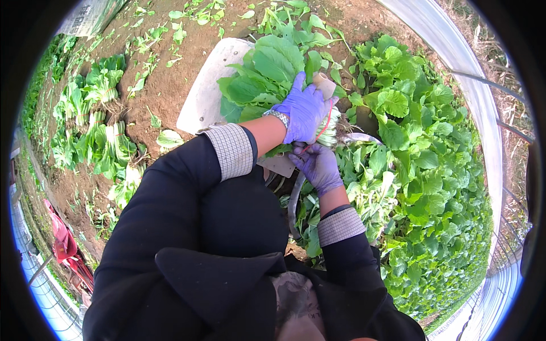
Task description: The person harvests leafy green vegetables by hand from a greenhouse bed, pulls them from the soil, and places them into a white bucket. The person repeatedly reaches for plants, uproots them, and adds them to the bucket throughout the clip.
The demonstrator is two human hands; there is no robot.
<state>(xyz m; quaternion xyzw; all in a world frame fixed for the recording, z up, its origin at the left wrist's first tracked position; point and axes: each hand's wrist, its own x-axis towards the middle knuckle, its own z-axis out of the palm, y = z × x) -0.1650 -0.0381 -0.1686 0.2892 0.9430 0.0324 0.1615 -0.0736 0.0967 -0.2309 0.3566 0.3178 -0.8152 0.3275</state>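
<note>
A bundle of leafy greens (277, 64) lies across a pale board (209, 89), leaves pointing up and left, roots to the right. My left hand (303, 108), in a purple glove, grips the bundle over its stems. A red tie (326, 123) runs around the pale stems beside that hand. Just below, my right hand (318, 166), also gloved, pinches the lower end of the tie between thumb and fingers. A beige tube (324, 85) sits against the left hand's fingers; how it is held is hidden.
Tied bundles of greens (102, 89) rest on the soil (162, 85) at left. Growing greens (431, 162) fill the right, beside plastic sheeting (482, 98). Loose leaves (375, 192) lie near a curved grey rim (294, 204) by my right forearm. A red object (64, 238) stands far left.
</note>
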